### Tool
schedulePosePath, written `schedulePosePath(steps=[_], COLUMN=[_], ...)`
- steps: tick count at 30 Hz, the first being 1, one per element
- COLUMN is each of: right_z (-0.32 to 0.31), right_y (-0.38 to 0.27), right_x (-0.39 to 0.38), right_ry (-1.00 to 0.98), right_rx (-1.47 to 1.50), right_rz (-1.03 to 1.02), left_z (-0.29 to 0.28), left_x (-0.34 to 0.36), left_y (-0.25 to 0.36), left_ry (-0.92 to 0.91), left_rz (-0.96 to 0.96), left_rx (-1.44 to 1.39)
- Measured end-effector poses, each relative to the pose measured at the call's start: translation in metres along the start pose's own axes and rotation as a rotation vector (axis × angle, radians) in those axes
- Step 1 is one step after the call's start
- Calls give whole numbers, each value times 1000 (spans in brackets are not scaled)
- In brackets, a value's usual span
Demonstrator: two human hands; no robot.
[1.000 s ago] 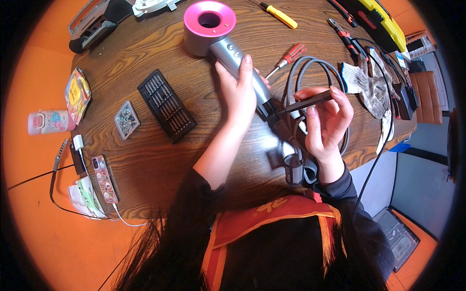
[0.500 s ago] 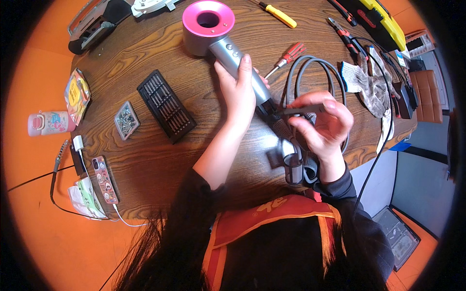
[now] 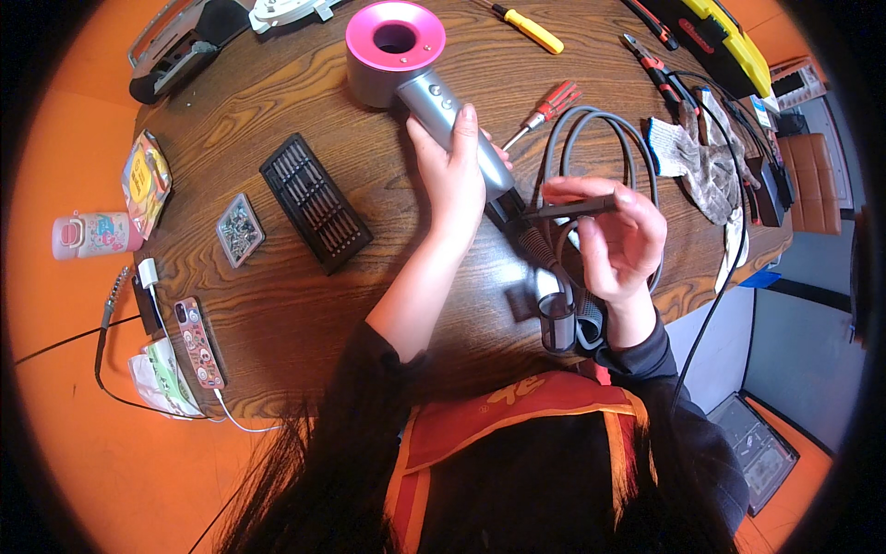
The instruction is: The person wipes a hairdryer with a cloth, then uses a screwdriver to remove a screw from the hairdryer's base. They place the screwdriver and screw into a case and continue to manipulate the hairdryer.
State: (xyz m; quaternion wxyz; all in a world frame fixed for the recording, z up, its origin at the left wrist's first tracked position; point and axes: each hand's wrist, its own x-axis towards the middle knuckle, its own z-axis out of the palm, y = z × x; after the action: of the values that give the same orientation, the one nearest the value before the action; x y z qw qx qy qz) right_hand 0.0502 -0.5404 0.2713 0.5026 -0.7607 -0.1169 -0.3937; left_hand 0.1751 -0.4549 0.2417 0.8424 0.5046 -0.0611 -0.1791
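Observation:
A hair dryer (image 3: 373,81), silver-grey with a pink ring, lies slanted in front of me. My left hand (image 3: 451,175) wraps round its silver handle, thumb on top. Between the thumb and fingers of my right hand (image 3: 624,242) is a slim dark screwdriver (image 3: 577,208). Its tip meets the black bared lower end of the handle (image 3: 506,210); whether it sits in a screw is too small to tell. Below that end, a mesh filter sleeve (image 3: 557,323) hangs about the grey cord (image 3: 604,120).
Left of the dryer lie a black bit case (image 3: 316,203) and a small tray of screws (image 3: 241,231). Further off are a red-handled screwdriver (image 3: 554,103), a yellow screwdriver (image 3: 533,30), pliers (image 3: 653,69) and work gloves (image 3: 692,157). A phone (image 3: 199,343) rests near the left edge.
The screwdriver has turned slightly in my right fingers, and the thumb has shifted right, away from the dryer's end. My left hand and the dryer have hardly moved.

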Motion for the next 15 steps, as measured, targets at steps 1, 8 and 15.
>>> schedulePosePath(steps=[1, 8, 15], right_z=[0, 2, 4], right_y=[0, -3, -3], right_x=[0, 0, -1], right_ry=[-6, 20, 55], right_rx=[1, 116, 64], right_rz=[-8, 35, 64], left_z=[0, 0, 0], left_x=[0, 0, 0], left_y=[0, 1, 0], left_ry=[5, -3, 5], left_rz=[-3, 2, -1], left_rx=[0, -8, -1])
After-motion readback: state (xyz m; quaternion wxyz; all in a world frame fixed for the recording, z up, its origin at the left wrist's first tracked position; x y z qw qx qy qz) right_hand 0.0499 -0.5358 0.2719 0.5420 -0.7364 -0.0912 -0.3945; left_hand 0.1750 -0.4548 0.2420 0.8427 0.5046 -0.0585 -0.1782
